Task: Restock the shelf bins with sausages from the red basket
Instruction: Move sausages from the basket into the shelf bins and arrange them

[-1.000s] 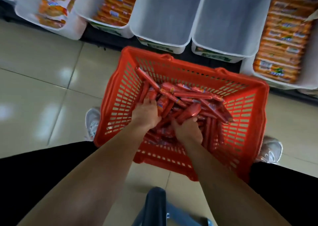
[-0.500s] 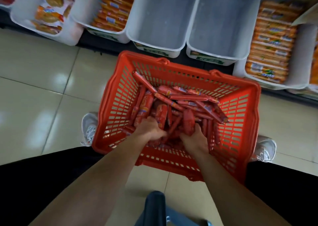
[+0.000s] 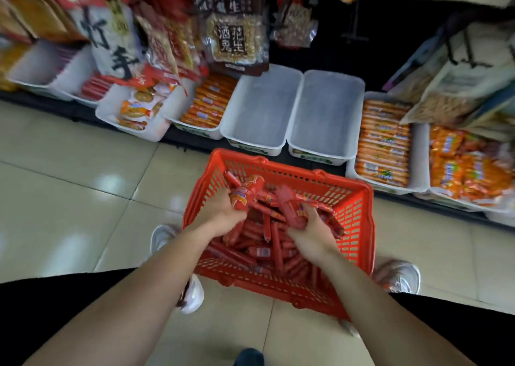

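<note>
— Sausages [image 3: 267, 243], where are they now?
— Most lie piled in the red basket [image 3: 359, 220], which sits on the tiled floor [image 3: 83, 198] between the person's two shoes, just in front of the shelf bins.
— And the hands?
— Half a second ago both were dug down into the pile. Now they are raised above it. The left hand [image 3: 223, 212] is closed around a bunch of sausages [image 3: 245, 192] that sticks out forward past its fingers. The right hand [image 3: 312, 229] is curled around a second bunch [image 3: 289, 206], thumb over the top.
— Anything in the bins yet?
— The two white bins [image 3: 295, 109] straight ahead of the basket hold nothing, as before. The bin of orange packs [image 3: 207, 106] to their left and another [image 3: 383, 142] to their right are filled.
— What else has changed?
— The view has tipped up: hanging snack bags [image 3: 237, 36] above the bins now show, which were out of sight earlier. The basket stands where it did.
</note>
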